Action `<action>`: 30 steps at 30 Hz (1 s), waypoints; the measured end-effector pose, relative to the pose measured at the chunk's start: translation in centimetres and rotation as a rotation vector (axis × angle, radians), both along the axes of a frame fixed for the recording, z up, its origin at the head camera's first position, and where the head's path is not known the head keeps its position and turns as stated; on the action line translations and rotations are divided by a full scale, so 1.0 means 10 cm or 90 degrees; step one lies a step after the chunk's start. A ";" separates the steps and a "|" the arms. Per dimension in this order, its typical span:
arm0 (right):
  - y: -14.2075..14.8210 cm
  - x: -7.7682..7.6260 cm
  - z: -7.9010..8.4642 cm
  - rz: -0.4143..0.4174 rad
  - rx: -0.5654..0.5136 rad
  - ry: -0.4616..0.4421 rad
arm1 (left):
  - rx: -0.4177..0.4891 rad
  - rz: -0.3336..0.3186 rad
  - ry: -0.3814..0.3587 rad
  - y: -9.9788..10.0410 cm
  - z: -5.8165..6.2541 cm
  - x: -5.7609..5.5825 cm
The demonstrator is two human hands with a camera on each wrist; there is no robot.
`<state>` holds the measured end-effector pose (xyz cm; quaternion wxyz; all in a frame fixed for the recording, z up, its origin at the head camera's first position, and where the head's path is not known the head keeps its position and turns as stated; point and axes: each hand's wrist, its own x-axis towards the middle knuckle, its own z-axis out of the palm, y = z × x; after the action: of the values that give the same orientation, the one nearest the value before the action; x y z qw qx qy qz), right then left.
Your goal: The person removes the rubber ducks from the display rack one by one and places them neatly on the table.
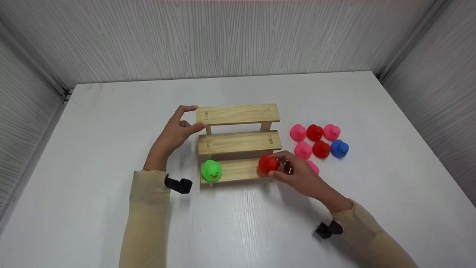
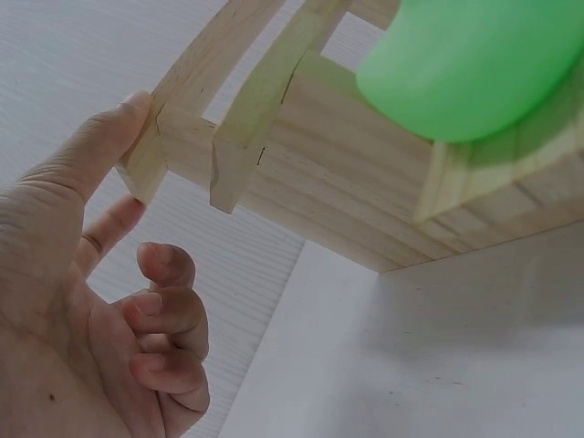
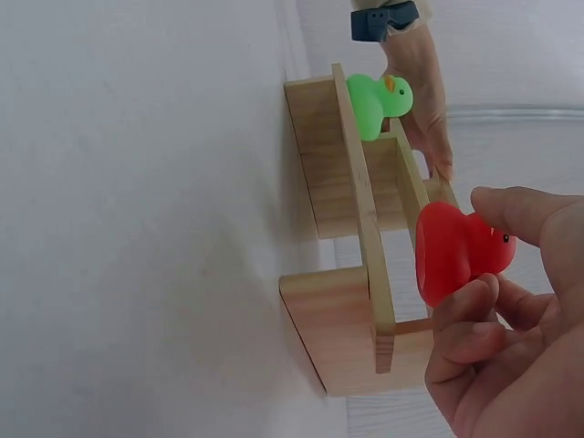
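A three-step wooden shelf [image 1: 238,142] stands on the white table. My left hand [image 1: 174,130] pinches the left end of its top step between thumb and index finger; the other fingers curl loosely below, as the left wrist view shows. My right hand [image 1: 297,175] holds a red rubber duck [image 1: 267,164] by thumb and fingertips, close over the right end of the lowest step. In the right wrist view the red duck [image 3: 452,254] has its flat base turned toward that step. On the lowest step's left end sits a green rubber duck [image 1: 212,171], facing the front.
Right of the shelf several rubber ducks stand grouped in rows: pink [image 1: 298,132], red [image 1: 321,149] and one blue [image 1: 340,149]. Another pink duck [image 1: 313,167] is partly hidden behind my right hand. Wood-grain panels [image 1: 238,41] enclose the table at the back and sides.
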<state>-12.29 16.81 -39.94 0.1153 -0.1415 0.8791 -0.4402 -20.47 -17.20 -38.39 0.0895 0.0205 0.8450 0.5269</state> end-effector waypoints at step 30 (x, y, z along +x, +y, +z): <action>0.93 0.10 0.31 -0.069 0.087 0.023 | 0.000 -0.006 0.003 -0.01 -0.01 0.00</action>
<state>-11.24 26.15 -36.84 0.0846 -0.0939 0.9155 -0.3820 -20.46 -17.26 -38.50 0.0901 0.0256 0.8449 0.5267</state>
